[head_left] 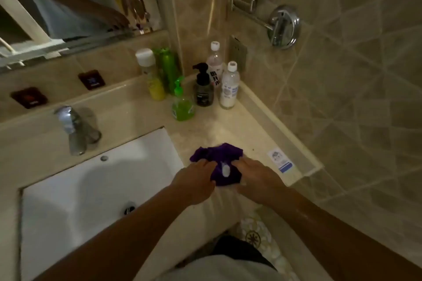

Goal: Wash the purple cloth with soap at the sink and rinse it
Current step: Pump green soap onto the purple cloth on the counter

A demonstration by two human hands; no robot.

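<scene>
Head view, crumpled purple cloth (218, 162) on counter (239, 137), possibly white-tagged, both hands gripping it.

One head-worn wide-angle view looks steeply down and forward from close above the bench (228, 130), taking in the sink (68, 189) at left and the tiled corner beyond

— What sort of place?
— A home bathroom. A white sink (75, 189) left of the hands (228, 180), with a chrome tap (73, 130) behind it.
— What else?
— Tiled walls (342, 98), a mirror (68, 2) far beyond the hands, and soap bottles (194, 84) in the counter (228, 130) corner ahead.
</scene>
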